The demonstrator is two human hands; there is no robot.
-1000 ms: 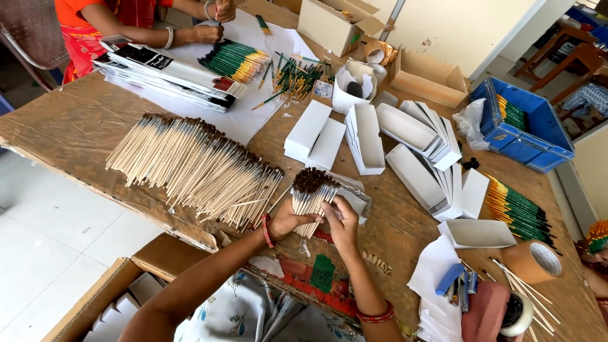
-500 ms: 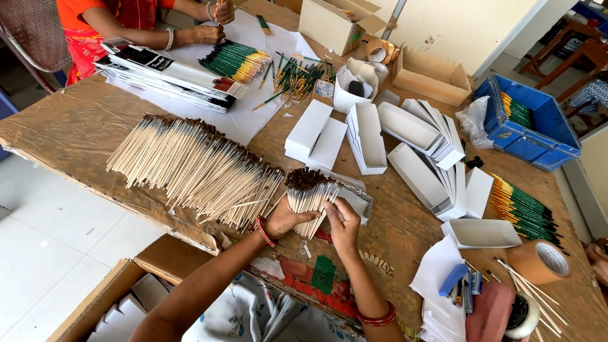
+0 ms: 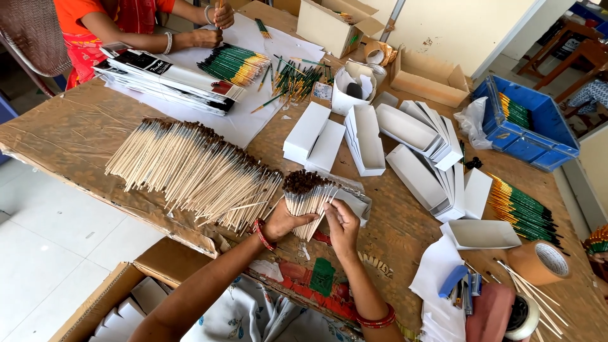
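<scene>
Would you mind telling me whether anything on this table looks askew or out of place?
Mostly orderly. A few green-handled brushes lie scattered crosswise beside the neat green bundle, and some loose sticks are splayed near the tape roll. The left hand and right hand hold their bundle evenly.

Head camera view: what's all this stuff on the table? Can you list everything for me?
Table: one, brown board top.
Loose brushes: a large heap, pale handles, dark tips, left of the hands.
Brush bundle: one, pale with dark tips, held in both hands.
White boxes: many, open, table centre and right.
Green-handled brushes: a stack at the far side; another at the right edge.
Blue crate: one, far right.
Tape roll: one, brown, near right.
Cardboard boxes: two, far side.
Another person: one, orange top, far left.
Left hand: grips the bundle.
Right hand: fingers on the bundle.
</scene>
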